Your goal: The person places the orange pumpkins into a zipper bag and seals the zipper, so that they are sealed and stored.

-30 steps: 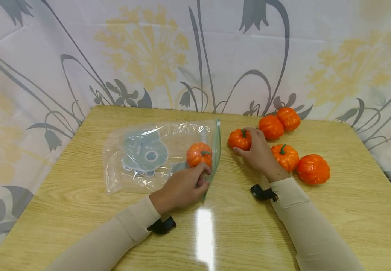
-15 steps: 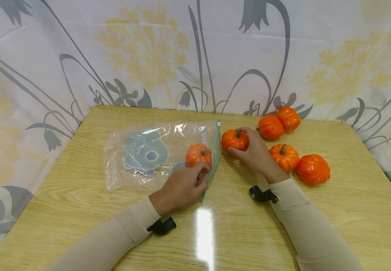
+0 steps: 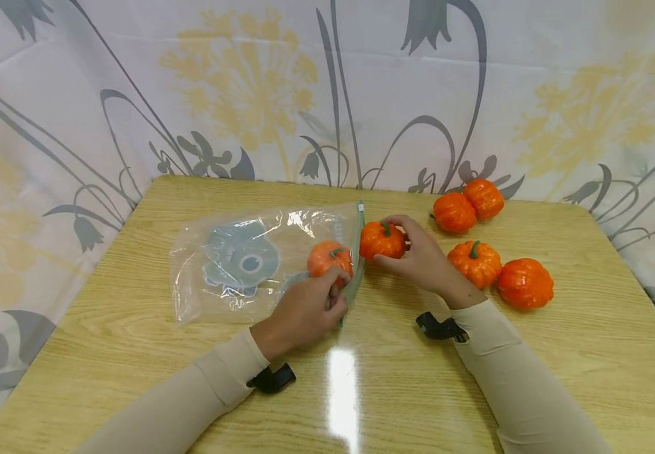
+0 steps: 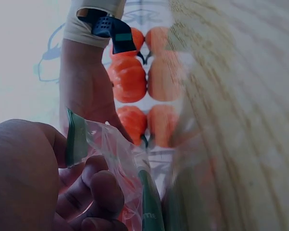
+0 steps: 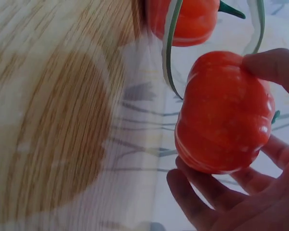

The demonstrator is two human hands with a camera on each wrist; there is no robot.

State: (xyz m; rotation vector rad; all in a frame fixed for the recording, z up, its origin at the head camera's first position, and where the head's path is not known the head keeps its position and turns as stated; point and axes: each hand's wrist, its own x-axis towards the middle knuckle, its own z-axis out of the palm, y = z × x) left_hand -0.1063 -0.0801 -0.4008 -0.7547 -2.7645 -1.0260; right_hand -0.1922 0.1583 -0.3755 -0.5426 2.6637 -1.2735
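Note:
A clear plastic zip bag [image 3: 282,227] with a blue cartoon print lies on the table, its green-edged mouth facing right. One small orange pumpkin [image 3: 327,257] with a green stem sits inside, just behind the opening. My left hand [image 3: 307,315] pinches the near side of the bag's mouth; in the left wrist view the green zip strip [image 4: 77,139] shows between thumb and fingers. A second pumpkin [image 5: 224,113] is held by my right hand [image 3: 418,258], thumb on one side and fingers on the other. It is right at the bag's mouth, which stands apart in the right wrist view.
To the right of my right hand several more orange pumpkins rest on the wooden table [image 3: 446,397]: a pair at the back [image 3: 454,212] and another pair [image 3: 526,284] nearer. A flower-patterned cloth [image 3: 282,82] hangs behind the table's far edge.
My right hand has carried its pumpkin leftward, from beside the rear pair up to the bag's mouth. The left hand keeps its pinch, and the bag's green edge has shifted slightly left.

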